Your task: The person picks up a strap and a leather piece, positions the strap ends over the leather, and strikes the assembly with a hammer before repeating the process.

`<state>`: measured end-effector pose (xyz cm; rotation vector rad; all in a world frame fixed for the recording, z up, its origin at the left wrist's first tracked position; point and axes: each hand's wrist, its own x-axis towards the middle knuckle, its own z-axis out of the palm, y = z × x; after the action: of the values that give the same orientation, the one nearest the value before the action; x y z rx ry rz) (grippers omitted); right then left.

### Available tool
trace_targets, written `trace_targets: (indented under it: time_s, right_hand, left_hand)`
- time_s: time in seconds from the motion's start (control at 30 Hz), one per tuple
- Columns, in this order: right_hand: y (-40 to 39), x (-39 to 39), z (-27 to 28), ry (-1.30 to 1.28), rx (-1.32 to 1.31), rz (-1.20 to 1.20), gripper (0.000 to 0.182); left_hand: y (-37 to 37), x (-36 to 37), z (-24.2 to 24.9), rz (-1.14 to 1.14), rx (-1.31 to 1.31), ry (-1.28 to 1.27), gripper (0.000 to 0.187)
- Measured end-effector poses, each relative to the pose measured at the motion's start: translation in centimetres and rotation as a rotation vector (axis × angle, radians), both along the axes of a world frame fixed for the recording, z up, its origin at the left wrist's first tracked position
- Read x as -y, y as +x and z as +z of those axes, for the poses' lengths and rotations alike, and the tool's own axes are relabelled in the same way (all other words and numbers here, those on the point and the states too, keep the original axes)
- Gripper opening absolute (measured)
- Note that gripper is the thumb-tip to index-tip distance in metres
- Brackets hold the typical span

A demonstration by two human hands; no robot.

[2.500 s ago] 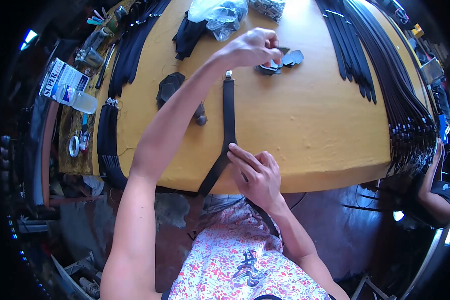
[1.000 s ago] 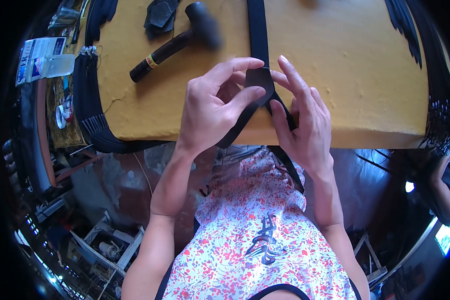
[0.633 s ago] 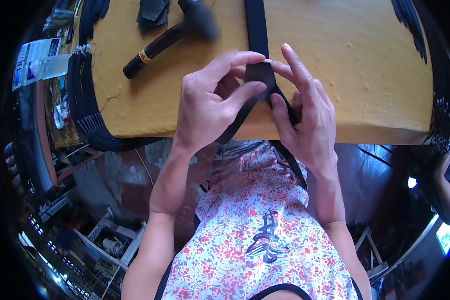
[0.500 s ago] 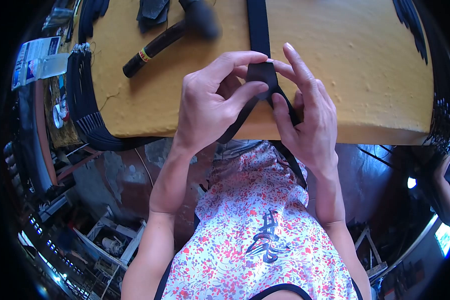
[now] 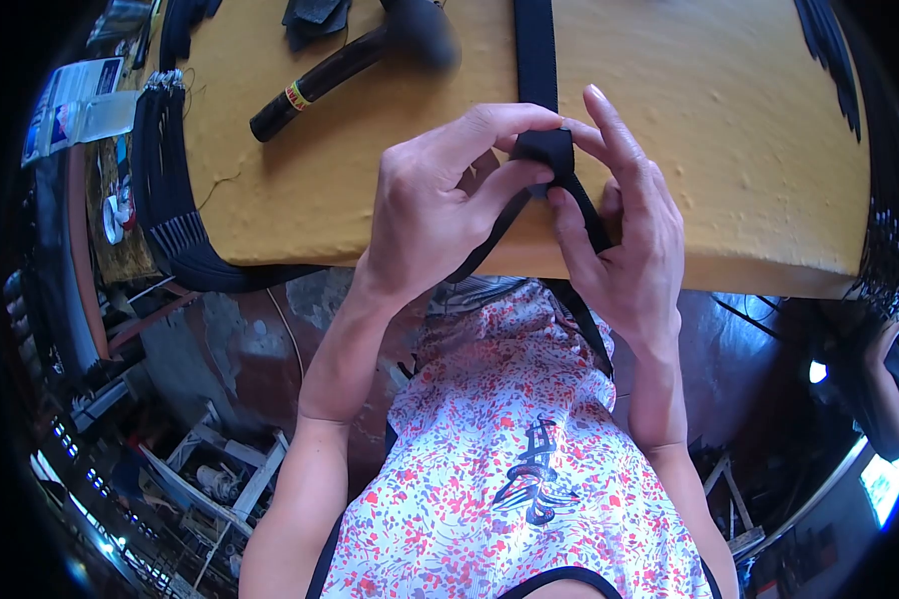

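Note:
A black strap (image 5: 547, 148) is folded over into a small loop between my two hands, above the front edge of the yellow-covered table. My left hand (image 5: 438, 205) pinches the folded part between thumb and fingers. From the other side, my right hand (image 5: 631, 235) holds the same fold with its thumb below and a finger at the top, its index finger pointing up. Below the fold, strap lengths run down past the table edge toward my lap. Behind it, a wider black band (image 5: 536, 55) lies along the tabletop.
A dark hammer (image 5: 320, 82) with a yellow-red label lies left on the yellow table (image 5: 729, 130), near black scraps (image 5: 317, 18). Bundles of black straps (image 5: 162, 150) hang at the left edge and others (image 5: 884, 215) at the right. Another person's arm (image 5: 881, 374) is at far right.
The top of the strap has been turned over into a tighter fold toward me. Both hands and the tabletop things appear slightly further right in view.

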<state>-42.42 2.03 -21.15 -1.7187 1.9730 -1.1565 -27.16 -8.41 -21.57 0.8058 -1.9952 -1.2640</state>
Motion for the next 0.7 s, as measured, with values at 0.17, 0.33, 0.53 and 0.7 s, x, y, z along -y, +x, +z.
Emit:
trace_targets:
  time_s: [0.17, 0.33, 0.53, 0.7]
  right_hand:
    - [0.14, 0.04, 0.01, 0.023, 0.014, -0.013, 0.077]
    - [0.26, 0.16, -0.03, 0.029, 0.022, -0.034, 0.075]
    - [0.25, 0.27, -0.07, 0.014, 0.024, -0.036, 0.075]
    - [0.27, 0.33, -0.12, 0.003, 0.028, -0.04, 0.075]
  left_hand:
    - [-0.02, -0.28, 0.42, 0.016, 0.033, -0.048, 0.035]
    - [-0.14, -0.31, 0.08, 0.034, 0.007, -0.1, 0.034]
    - [-0.31, -0.17, -0.23, 0.036, -0.033, -0.187, 0.032]
    - [-0.35, -0.16, -0.22, 0.036, -0.03, -0.209, 0.032]
